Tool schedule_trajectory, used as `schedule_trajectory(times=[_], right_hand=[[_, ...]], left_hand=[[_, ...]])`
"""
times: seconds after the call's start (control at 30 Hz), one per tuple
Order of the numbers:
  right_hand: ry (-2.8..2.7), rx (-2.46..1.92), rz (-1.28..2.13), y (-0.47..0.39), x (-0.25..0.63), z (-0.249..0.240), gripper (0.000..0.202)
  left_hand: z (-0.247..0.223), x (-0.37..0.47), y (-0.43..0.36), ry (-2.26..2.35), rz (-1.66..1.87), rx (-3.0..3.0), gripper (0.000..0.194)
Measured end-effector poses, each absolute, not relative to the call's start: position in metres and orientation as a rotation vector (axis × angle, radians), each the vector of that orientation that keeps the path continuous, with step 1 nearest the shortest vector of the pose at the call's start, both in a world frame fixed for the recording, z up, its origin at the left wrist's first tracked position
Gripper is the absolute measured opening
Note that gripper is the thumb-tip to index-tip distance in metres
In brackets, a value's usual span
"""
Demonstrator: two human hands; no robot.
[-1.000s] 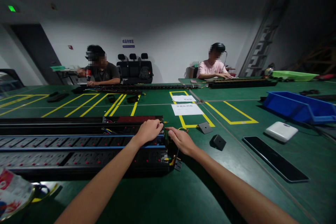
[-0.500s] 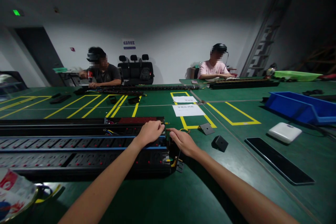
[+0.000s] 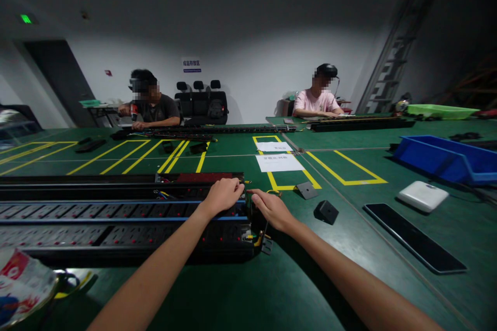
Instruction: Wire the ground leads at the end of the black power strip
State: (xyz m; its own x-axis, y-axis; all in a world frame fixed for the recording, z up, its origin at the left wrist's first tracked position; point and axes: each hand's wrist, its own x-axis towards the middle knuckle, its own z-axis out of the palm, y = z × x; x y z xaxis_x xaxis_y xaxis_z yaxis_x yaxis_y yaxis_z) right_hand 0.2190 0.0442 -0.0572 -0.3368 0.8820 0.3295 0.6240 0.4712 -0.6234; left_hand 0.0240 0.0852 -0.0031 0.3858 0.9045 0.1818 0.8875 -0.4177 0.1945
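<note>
Head camera view recorded both hands at the right end of a row of long socket strips laid across the green desk (image 3: 217, 295). Compared with the two preceding views, almost nothing had changed: the framing had drifted slightly, and both hands had kept to the same end. The work was therefore judged to be a fine, held operation at that spot, without visible advance.

The left hand (image 3: 223, 194) lay with fingers bent over the end of the blue-edged socket strip (image 3: 135, 210); whether it pinched anything could not be determined. The right hand (image 3: 275, 210) stood just beyond that end, thumb and forefinger pointed toward it; its remaining fingers were hidden, and its hold could not be determined either.

The nearer socket strip (image 3: 132, 235) ended just below, with loose wires (image 3: 257, 240) and a slotted bracket (image 3: 266, 246) projecting past its edge, a possible snag for the right wrist. Bare desk lay in front of the strips, between the forearms. To the right, a flat bracket (image 3: 306, 190) and a black block (image 3: 326, 212) lay near the right hand, while the phone (image 3: 415, 238) and blue bin (image 3: 446, 159) lay well apart, leaving room for withdrawal on that side
</note>
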Motion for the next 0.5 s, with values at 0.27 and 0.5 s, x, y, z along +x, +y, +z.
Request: schedule_trajectory(times=[0.27,0.5], right_hand=[[-2.075,-1.246,0.52,0.0438,0.219,-0.0573,0.048],[-2.076,-1.248,0.524,0.0433,0.2193,-0.057,0.048]], left_hand=[[-0.0057,0.0227,0.0863,1.641,0.421,2.572,0.037],[-0.0062,0.0231,0.0862,1.641,0.428,2.582,0.037]])
